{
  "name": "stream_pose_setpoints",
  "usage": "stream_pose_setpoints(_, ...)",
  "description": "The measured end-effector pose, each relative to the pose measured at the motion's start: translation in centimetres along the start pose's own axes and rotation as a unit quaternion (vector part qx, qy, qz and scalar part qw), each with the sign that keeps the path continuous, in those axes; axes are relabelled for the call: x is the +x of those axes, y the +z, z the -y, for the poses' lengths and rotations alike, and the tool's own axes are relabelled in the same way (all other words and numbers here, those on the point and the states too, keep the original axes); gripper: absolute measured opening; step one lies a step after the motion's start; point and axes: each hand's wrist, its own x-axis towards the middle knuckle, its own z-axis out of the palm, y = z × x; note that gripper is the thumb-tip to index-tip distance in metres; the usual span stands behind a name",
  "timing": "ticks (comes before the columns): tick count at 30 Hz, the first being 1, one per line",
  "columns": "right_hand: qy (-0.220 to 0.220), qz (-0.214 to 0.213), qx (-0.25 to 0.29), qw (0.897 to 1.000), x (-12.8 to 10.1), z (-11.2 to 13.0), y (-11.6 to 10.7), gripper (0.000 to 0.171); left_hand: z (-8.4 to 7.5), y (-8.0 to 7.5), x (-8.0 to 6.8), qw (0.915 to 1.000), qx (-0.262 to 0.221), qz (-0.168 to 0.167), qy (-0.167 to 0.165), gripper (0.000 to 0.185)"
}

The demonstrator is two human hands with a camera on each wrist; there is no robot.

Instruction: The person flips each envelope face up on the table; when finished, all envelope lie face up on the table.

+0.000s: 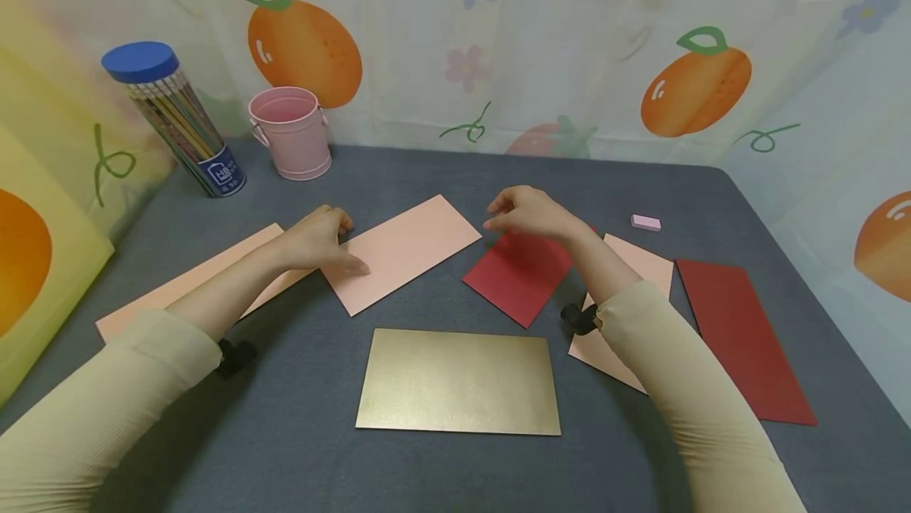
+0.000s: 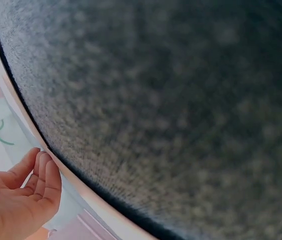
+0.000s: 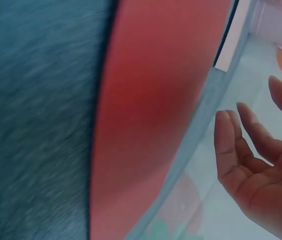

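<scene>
My left hand is at the left end of a peach card. Its thumb overlaps the card, while the fingers bend beside the far edge. In the left wrist view a gap separates thumb and fingers. My right hand hovers at the far side of a red card, fingers loosely bent and nothing between them; the right wrist view shows the fingers apart from the red card. A gold card lies nearest me. Under my left forearm are more peach pieces, partly hidden.
Another peach card lies partly under my right forearm, beside a long dark red card. A small pink eraser-like block sits at the back right. At the back left stand a pink bucket and a blue-lidded tube of pencils.
</scene>
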Motion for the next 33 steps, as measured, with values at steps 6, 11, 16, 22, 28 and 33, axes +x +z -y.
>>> stream_pose_setpoints(6,0.003,0.033,0.001,0.999,1.2,0.8,0.1,0.047,0.2,0.1,0.0,1.0,-0.003,0.001,0.0,0.083)
stream_pose_setpoints(11,0.017,0.057,-0.002,0.998,2.3,1.4,0.4,0.048,0.3,0.4,0.2,1.0,0.003,-0.006,0.002,0.08)
stream_pose_setpoints(16,0.042,0.062,-0.006,0.997,3.2,1.6,0.9,0.047,0.2,0.5,0.2,0.9998,0.017,-0.01,-0.002,0.076)
stream_pose_setpoints(22,0.04,0.063,0.012,0.997,3.6,1.9,1.4,0.046,-0.1,0.6,0.1,0.9993,0.033,-0.014,-0.007,0.073)
stream_pose_setpoints(28,0.03,0.08,0.031,0.996,3.6,2.4,1.8,0.041,-0.1,0.6,0.0,0.9985,0.047,-0.027,-0.002,0.067)
stream_pose_setpoints(33,0.033,0.07,0.04,0.996,3.8,2.5,1.8,0.013,0.0,0.8,0.1,0.9985,0.046,-0.03,0.003,0.063)
